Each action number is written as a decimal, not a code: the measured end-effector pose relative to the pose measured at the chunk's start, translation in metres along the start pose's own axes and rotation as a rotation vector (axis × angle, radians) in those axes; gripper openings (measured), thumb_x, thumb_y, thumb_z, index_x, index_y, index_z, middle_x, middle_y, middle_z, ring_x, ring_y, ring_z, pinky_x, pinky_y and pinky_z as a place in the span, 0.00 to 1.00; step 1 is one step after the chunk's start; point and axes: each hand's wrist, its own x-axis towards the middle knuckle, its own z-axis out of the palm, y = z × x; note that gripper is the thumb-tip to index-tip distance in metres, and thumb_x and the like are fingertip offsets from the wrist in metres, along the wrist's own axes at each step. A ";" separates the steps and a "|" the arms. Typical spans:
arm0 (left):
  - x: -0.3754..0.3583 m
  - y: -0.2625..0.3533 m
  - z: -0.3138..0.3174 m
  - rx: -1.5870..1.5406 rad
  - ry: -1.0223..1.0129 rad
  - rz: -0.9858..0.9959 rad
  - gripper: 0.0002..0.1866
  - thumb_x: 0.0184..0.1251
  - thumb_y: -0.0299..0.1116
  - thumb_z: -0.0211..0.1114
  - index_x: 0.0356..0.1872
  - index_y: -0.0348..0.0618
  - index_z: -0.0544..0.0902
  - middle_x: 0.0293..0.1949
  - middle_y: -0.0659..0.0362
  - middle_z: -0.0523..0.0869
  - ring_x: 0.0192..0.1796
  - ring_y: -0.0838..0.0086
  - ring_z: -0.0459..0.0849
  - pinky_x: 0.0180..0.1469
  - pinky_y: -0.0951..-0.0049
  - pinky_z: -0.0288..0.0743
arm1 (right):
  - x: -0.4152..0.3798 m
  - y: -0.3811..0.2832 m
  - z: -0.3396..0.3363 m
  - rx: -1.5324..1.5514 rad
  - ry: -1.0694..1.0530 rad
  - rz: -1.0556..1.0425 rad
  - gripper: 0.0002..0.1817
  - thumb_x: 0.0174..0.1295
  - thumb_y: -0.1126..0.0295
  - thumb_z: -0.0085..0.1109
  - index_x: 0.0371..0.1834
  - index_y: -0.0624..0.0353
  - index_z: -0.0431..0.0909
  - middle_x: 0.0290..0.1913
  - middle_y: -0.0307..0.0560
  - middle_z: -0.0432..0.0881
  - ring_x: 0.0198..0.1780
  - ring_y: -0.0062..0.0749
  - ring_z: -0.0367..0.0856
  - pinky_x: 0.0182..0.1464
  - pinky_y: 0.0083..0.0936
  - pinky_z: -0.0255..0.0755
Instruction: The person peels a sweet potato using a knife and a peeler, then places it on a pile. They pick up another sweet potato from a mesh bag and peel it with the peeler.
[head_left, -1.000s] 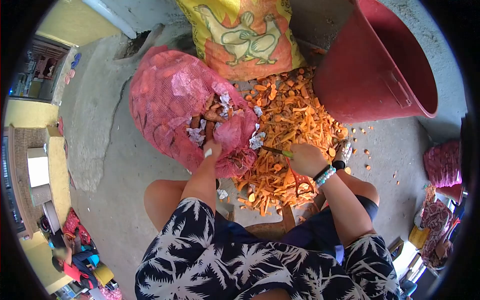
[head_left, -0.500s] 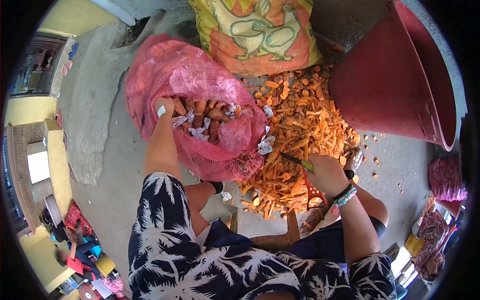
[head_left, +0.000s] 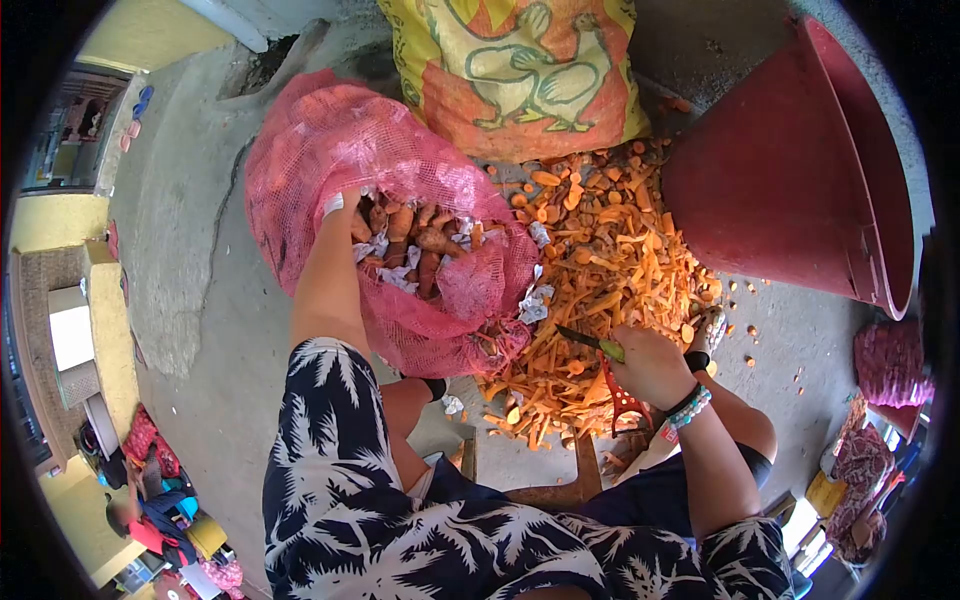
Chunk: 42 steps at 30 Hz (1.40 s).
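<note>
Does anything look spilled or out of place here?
Yes: a heap of orange trimmings lies loose on the bare floor, between the pink mesh bag and the red bin, with stray bits scattered to the right. With a bin so close, that looks messy, though it may be just a working pile.

Two hands (head_left: 648,366) (one knife (head_left: 582,339)), one chicken-print sack (head_left: 520,72)

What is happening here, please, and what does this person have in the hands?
The person's left hand is inside the opening of the pink mesh sack, beside what look like carrots; its fingers are hidden, so its grip cannot be told. The right hand holds a knife above a heap of orange peelings and cut pieces.
</note>
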 end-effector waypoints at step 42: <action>-0.369 0.269 -0.214 -0.966 -0.543 0.136 0.24 0.43 0.31 0.70 0.43 0.32 0.76 0.29 0.58 0.81 0.28 0.78 0.79 0.28 0.76 0.72 | -0.114 0.009 -0.011 0.427 0.382 -0.423 0.18 0.59 0.58 0.56 0.31 0.66 0.74 0.19 0.55 0.73 0.22 0.37 0.71 0.29 0.32 0.66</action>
